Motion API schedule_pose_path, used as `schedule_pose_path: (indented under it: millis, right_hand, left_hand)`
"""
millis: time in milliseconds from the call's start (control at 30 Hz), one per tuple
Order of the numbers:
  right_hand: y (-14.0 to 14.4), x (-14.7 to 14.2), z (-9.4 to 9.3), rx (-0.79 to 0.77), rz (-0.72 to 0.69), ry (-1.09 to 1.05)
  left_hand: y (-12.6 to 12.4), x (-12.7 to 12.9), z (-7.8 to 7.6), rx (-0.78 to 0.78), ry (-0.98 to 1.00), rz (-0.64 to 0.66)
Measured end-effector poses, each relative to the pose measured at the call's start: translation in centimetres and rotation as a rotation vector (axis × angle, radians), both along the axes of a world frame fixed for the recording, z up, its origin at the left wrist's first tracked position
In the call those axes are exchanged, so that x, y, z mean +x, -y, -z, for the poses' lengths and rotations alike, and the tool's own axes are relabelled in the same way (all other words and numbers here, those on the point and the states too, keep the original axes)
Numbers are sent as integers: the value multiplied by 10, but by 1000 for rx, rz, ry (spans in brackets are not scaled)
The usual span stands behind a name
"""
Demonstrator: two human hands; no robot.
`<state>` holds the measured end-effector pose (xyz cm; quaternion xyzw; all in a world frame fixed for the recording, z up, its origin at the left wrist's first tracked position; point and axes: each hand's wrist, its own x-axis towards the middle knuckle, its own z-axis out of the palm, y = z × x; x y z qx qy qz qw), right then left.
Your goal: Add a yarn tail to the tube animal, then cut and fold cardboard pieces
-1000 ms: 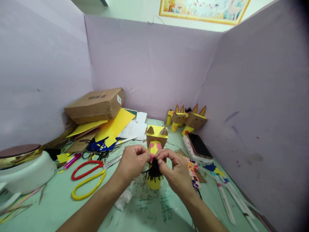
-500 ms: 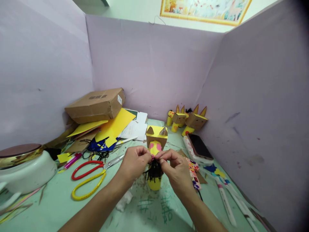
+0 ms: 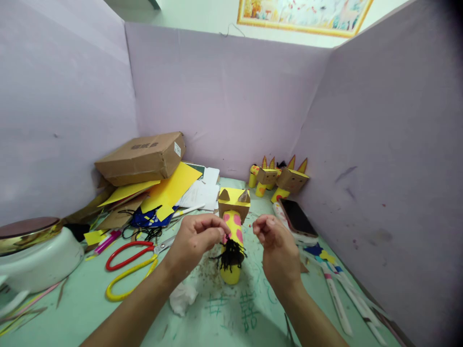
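The yellow figure [image 3: 233, 229] has its cardboard head [image 3: 223, 209], ears [image 3: 244, 196] and pink spots [image 3: 237, 219] in place; a black yarn tuft [image 3: 231, 253] sits at its near end, seemingly attached; what is left cannot be told; the left hand [image 3: 191, 243], fingertips nearly together, meets the figure's left, any strand held unclear; the right hand [image 3: 280, 248], loosely half-curled right of the figure, looks empty; green "#"-like marks [image 3: 249, 313] lie before it; print on the box [image 3: 139, 159] beyond-left is illegible.
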<state>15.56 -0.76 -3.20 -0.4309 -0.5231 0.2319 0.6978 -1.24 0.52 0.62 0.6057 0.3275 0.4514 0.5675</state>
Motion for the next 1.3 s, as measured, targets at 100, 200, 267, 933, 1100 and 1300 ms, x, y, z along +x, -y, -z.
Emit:
schedule_pose_path:
  millis: [100,200,267,933,1100,1300]
  right_hand:
    - [-2,6,1,-54,-7,-88]
    - [6,5,-3,-19,-82,139]
    - [12,2,-5,31,-135,288]
    - [11,-7,-5,46,-92,374]
    - [8,-5,-3,-76,-16,231]
    - [-9,7,4,-479,-24,47]
  left_hand:
    - [-2,-6,-1,54,107,-2]
    - [-7,-9,-3,54,29,-139]
    - [-9,-9,-4,65,-90,-119]
    - [1,-9,-6,220,-143,45]
    - [-1,-23,-14,110,-210,405]
    - [-29,-15,2,-188,-246,-177]
